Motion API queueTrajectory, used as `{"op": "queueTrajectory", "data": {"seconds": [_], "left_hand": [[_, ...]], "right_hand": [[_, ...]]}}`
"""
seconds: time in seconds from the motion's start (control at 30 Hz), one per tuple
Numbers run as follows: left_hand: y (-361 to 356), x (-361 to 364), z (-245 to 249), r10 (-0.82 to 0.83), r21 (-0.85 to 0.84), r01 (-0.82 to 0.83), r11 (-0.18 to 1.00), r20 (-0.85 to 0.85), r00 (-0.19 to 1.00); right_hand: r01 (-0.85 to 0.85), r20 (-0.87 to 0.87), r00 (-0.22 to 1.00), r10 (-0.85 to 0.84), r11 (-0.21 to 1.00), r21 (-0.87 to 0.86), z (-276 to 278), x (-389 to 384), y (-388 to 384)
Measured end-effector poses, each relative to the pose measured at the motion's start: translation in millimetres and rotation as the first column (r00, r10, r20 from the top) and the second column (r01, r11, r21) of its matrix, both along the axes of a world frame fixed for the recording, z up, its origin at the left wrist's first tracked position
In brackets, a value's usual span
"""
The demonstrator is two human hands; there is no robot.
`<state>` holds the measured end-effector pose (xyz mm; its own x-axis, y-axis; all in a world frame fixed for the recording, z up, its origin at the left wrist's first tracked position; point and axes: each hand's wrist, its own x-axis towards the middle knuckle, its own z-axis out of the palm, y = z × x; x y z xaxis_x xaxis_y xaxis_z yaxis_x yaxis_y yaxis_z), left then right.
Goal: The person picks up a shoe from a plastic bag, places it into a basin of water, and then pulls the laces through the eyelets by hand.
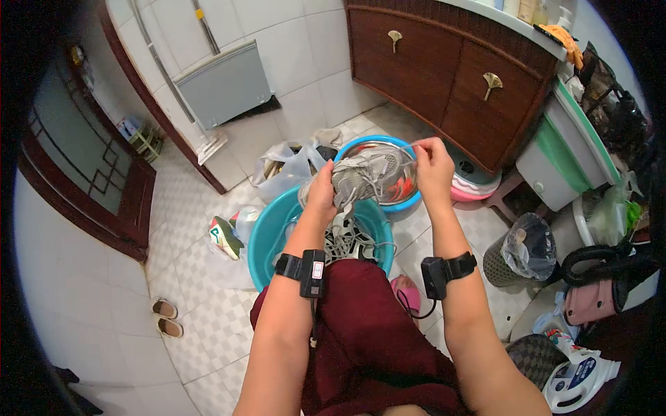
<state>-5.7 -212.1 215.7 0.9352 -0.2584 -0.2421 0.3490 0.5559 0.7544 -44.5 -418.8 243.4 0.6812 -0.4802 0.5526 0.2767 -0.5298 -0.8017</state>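
A grey sneaker (357, 182) with loose laces is held over a teal basin (263, 239). My left hand (322, 191) is wrapped round its left end. Beyond the shoe's right end, my right hand (433, 166) pinches a thin grey lace (414, 147), drawn taut from the shoe. Below the shoe, more pale laces and a black-and-white shoe (354, 243) lie in the teal basin. Behind, a blue-rimmed basin (378, 139) holds a metal bowl with something red and orange in it, partly hidden by the sneaker.
Plastic bags (277, 166) stand behind the teal basin. To the right are a pink basin (475, 188), a lined waste bin (520, 249) and a detergent bottle (579, 381). A brown cabinet (416, 62) hangs ahead. Small slippers (167, 317) lie left.
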Motion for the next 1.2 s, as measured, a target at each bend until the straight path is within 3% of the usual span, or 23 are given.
{"op": "queueTrajectory", "data": {"seconds": [0.1,0.17,0.23,0.33,0.4,0.5,0.6,0.7,0.73,0.83,0.97,1.0,1.03,1.07,1.17,1.2], "left_hand": [[2,4,-6,-0.032,-0.060,0.035,0.998,0.050,0.998],[4,3,-5,0.005,-0.055,-0.004,0.998,0.023,1.000],[4,4,-4,0.031,-0.047,-0.030,0.998,0.018,0.999],[6,8,-9,0.025,-0.059,-0.022,0.998,0.044,0.999],[8,12,-15,-0.013,-0.106,0.022,0.994,0.082,0.997],[5,7,-7,-0.008,-0.076,0.012,0.997,0.055,0.998],[5,5,-6,-0.038,-0.075,0.044,0.996,0.078,0.996],[5,0,0,-0.088,-0.068,0.097,0.993,0.133,0.987],[4,-2,2,-0.095,-0.067,0.105,0.992,0.131,0.987],[1,-3,3,-0.088,-0.043,0.094,0.995,0.135,0.987],[-1,1,-3,-0.056,-0.016,0.059,0.998,0.133,0.990],[-1,3,-5,-0.059,-0.025,0.063,0.998,0.127,0.990],[-1,4,-6,-0.049,-0.030,0.053,0.998,0.122,0.991],[-1,6,-7,-0.038,-0.036,0.042,0.998,0.117,0.992],[0,6,-7,-0.013,-0.072,0.021,0.997,0.115,0.993],[0,5,-5,-0.008,-0.086,0.018,0.996,0.116,0.993]], "right_hand": [[0.088,0.109,0.986,-0.124,0.953,0.289,-18,-6,-33],[0.143,0.088,0.971,-0.223,0.834,0.533,-26,-10,-61],[0.118,0.075,0.981,-0.178,0.860,0.496,-28,-21,-70],[-0.127,-0.221,0.963,0.152,0.984,0.121,-40,-34,-62],[-0.522,-0.595,0.711,0.375,0.848,-0.090,-48,-41,-57],[-0.385,-0.499,0.839,0.216,0.883,-0.266,-32,-43,-10],[-0.254,-0.305,0.934,0.186,0.946,-0.203,-21,-23,20],[-0.224,-0.148,0.971,0.188,0.932,-0.286,-9,-8,42],[-0.270,-0.223,0.950,0.218,0.934,-0.235,-2,-9,49],[-0.178,-0.319,0.946,0.062,0.920,-0.349,2,-2,57],[-0.153,-0.207,0.975,0.079,0.918,-0.366,-14,8,51],[-0.271,-0.302,0.924,0.235,0.959,-0.082,-13,8,48],[-0.347,-0.344,0.848,0.403,0.913,0.215,-12,7,45],[-0.373,-0.329,0.755,0.567,0.784,0.496,-11,7,42],[-0.306,-0.328,0.845,0.422,0.885,0.352,-25,12,37],[-0.305,-0.353,0.866,0.354,0.934,0.187,-22,8,39]]}}
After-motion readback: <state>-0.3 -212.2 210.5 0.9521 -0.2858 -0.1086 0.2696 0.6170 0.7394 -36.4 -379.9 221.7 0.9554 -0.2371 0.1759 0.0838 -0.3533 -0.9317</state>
